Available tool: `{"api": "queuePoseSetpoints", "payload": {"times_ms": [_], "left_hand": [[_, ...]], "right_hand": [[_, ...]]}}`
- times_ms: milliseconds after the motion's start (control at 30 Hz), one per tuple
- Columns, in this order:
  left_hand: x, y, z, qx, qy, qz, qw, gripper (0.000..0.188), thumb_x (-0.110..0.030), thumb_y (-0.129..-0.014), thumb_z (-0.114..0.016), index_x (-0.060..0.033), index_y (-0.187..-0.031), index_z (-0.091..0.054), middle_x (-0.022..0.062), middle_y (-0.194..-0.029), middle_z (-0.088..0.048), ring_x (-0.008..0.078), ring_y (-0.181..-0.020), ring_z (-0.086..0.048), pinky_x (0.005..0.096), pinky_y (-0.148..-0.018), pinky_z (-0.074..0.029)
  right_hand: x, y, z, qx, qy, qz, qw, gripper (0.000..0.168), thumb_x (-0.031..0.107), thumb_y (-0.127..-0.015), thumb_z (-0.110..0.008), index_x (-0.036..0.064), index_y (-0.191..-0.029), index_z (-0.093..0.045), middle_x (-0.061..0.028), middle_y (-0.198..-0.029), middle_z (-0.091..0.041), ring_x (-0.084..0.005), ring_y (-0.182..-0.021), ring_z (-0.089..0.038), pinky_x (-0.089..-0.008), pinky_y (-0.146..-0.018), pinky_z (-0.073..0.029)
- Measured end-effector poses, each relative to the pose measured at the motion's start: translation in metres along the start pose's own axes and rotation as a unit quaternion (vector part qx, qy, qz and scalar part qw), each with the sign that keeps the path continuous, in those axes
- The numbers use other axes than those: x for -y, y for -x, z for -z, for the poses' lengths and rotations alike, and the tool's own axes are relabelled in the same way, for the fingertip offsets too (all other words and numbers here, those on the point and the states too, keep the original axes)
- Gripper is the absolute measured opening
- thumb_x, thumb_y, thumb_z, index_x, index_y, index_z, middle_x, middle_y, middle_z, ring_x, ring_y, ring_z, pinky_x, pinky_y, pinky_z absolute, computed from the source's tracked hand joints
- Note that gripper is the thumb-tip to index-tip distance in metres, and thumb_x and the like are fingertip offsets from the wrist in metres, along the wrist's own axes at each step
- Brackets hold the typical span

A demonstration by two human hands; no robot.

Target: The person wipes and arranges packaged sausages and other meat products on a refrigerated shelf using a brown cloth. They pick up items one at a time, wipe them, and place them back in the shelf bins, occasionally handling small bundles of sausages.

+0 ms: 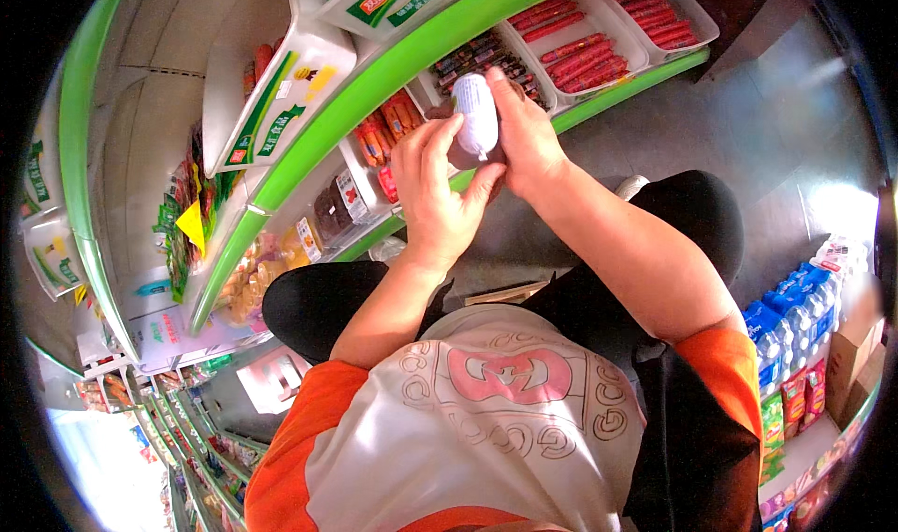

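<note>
A short, thick sausage in a whitish printed casing [476, 116] is held up before the shelf, its knotted end towards me. My left hand [438, 188] touches its left side with a fingertip, the thumb spread below the knot. My right hand [525, 135] grips it from the right; some of those fingers are hidden behind it. Just beyond the hands lie dark-wrapped sausages [484, 55] in a white bin. Red-wrapped sausages [586, 62] fill a white tray to their right, and orange-wrapped sausages [386, 128] lie left of my hands.
A green shelf edge [295, 160] curves across the view above my left arm. White bins with green labels [266, 125] stand on the upper shelf. Packaged food [245, 279] sits lower left. My bent knees are beneath my arms. Bottled water packs [793, 314] and snack bags [793, 402] stand at right.
</note>
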State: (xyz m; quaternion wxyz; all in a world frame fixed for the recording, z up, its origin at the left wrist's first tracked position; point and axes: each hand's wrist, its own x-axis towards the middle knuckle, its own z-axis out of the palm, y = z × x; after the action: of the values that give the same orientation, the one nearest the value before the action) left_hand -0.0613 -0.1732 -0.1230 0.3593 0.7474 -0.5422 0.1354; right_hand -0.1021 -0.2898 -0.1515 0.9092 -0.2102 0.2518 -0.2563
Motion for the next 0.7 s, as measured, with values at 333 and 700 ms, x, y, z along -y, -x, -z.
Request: {"api": "queuePoseSetpoints", "payload": {"times_ms": [333,700], "left_hand": [[0.011,-0.005,0.009,0.005,0.362,0.239,0.901,0.036,-0.024,-0.097,-0.053,0.0002,-0.122,-0.055,0.0074,-0.111,-0.059,0.0163,-0.101,-0.054,0.0314,-0.092,-0.042],[0.016,-0.018,0.039,-0.024,0.336,0.207,0.919,0.039,-0.029,-0.098,-0.051,-0.0027,-0.127,-0.051,0.0081,-0.119,-0.055,0.0158,-0.108,-0.052,0.0311,-0.098,-0.039]], "right_hand": [[0.029,0.009,-0.008,0.063,-0.023,0.028,0.997,0.031,0.015,-0.088,-0.061,0.002,-0.115,-0.054,-0.0090,-0.094,-0.061,-0.0192,-0.078,-0.060,-0.0332,-0.073,-0.051],[0.026,0.027,-0.011,0.234,0.047,-0.070,0.969,0.041,0.021,-0.084,-0.069,-0.001,-0.116,-0.054,-0.0132,-0.104,-0.060,-0.0179,-0.087,-0.062,-0.0335,-0.070,-0.057]]}}
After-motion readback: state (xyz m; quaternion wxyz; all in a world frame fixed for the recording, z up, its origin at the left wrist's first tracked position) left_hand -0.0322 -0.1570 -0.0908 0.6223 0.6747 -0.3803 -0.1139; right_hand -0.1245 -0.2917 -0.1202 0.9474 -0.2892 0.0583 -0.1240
